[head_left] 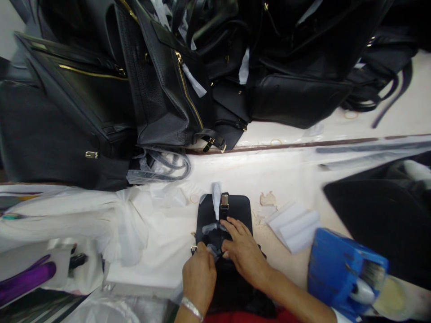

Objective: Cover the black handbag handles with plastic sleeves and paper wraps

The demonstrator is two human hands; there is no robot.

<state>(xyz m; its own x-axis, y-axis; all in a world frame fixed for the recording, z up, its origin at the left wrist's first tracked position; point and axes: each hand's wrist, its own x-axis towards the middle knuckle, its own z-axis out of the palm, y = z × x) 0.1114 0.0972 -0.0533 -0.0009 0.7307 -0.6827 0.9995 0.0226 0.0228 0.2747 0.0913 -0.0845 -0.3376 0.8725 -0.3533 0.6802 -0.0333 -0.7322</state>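
Apparently the white table [235, 172] holds a small black bag [240, 211], its long axis running away from the person. The right hand [246, 252] extends fingers over it; the left hand [199, 274] curls, its grip unclear. Adjusting the translucent wrapping [211, 228] seems in hand, probably calling for steadiness; the gold buckle [224, 201] marks the far end.

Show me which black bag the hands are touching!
The bag in front of the person, with the left hand and right hand on it. The other bags, heaped farther back, have no hands on them.
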